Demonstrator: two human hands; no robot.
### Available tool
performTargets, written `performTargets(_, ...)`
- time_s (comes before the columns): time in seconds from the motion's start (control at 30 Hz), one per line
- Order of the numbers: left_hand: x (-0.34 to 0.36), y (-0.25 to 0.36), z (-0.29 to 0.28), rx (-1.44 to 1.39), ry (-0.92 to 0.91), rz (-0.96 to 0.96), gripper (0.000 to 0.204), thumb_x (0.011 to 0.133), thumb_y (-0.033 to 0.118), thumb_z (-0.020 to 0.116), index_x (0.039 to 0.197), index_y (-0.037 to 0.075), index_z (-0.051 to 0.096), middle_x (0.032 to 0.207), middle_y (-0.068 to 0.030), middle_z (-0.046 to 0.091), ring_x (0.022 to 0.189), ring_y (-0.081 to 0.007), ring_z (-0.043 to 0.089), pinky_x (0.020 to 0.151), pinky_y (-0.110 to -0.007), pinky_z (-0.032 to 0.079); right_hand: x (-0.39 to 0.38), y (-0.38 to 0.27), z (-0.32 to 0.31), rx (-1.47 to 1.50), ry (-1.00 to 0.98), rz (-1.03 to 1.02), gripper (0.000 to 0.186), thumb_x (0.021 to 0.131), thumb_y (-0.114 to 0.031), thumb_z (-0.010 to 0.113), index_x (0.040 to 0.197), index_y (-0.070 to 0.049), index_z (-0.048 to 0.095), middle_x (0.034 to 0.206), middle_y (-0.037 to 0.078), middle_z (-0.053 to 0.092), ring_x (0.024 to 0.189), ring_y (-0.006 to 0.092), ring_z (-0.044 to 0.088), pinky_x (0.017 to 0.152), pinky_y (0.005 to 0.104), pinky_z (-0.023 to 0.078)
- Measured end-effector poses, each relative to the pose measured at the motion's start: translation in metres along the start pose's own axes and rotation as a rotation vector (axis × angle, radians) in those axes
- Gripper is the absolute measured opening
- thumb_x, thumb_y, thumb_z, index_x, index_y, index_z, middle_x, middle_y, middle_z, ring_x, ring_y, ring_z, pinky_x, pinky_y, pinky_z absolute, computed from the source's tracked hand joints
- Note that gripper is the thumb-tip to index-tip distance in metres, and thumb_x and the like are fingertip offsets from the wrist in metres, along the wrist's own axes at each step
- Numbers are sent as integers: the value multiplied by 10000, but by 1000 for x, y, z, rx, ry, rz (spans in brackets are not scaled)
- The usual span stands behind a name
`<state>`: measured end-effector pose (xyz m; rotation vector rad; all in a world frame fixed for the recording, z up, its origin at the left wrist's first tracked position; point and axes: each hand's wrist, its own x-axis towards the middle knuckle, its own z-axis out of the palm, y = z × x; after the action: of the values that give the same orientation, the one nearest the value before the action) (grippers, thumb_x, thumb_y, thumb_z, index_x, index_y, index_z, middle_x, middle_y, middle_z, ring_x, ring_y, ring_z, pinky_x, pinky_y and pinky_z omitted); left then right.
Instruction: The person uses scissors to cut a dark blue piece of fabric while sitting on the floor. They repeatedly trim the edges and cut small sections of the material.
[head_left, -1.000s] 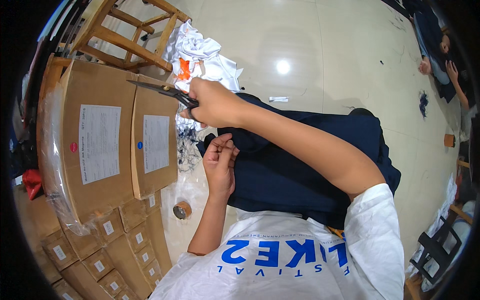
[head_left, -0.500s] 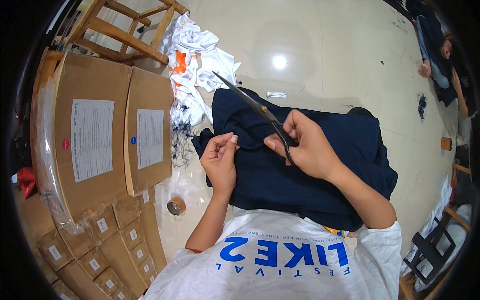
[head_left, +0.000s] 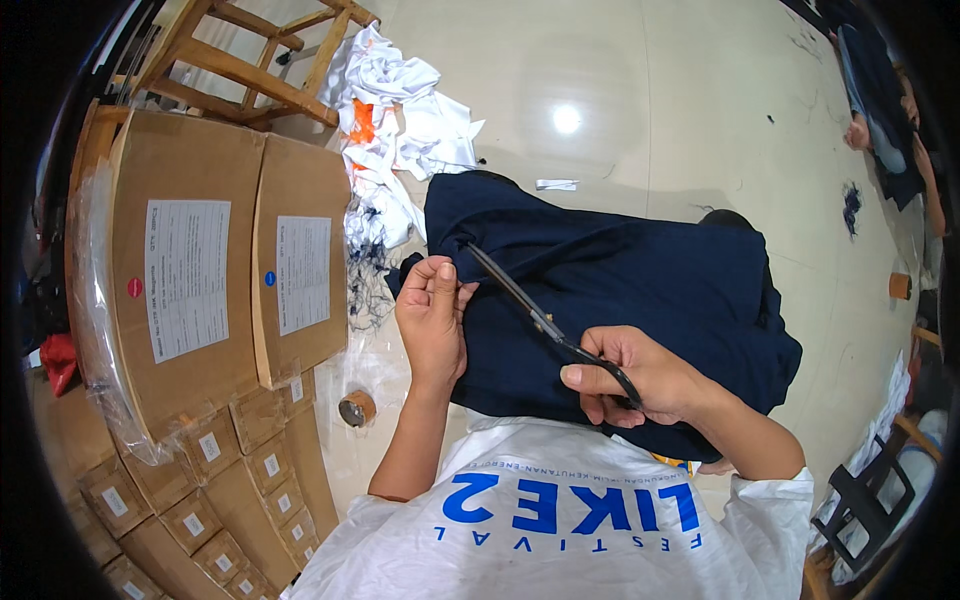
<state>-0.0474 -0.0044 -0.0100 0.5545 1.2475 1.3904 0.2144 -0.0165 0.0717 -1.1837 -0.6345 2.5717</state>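
Dark navy fabric (head_left: 640, 270), perhaps a garment, lies spread across my lap. Near its left end, my left hand (head_left: 435, 310) pinches a fold of it between thumb and fingers. My right hand (head_left: 640, 375) grips a pair of scissors (head_left: 520, 296) by their black handles, fingers in the loops. The long blades look closed and slant up to the left; their tip rests at the fabric just beyond my left fingertips. Whether a thread lies at the tip is too small to tell.
Tall cardboard boxes (head_left: 190, 270) and smaller boxes (head_left: 208, 447) line the left. White cloth scraps (head_left: 385, 90) and dark thread clippings (head_left: 370, 270) litter the floor beside a wooden stool (head_left: 250, 70). A tape roll (head_left: 356, 408) lies near my left forearm. Another person (head_left: 885, 120) sits far right.
My right hand has moved down and toward me, bringing the scissors' tip down from above the fabric to beside my left fingers. My left hand keeps its pinch, shifted slightly.
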Motion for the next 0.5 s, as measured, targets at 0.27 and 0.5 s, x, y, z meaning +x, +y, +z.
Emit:
performTargets(0.27,-1,-3,-1,-32,19,18,105,1035,131,659,1097,49,636,954,-28,729,828,-85,709,785,-234,625,7,4,2,15,-34,78,466,904,-410,828,914,-65,515,589,96,627,359,76,453,343,197,268)
performTargets(0.5,-1,1,-1,-22,46,13,89,1037,116,660,1076,44,625,911,-13,688,803,-71,675,786,-238,607,8,4,3,37,-58,89,437,912,-380,826,904,-73,514,579,98,621,355,77,449,337,204,252)
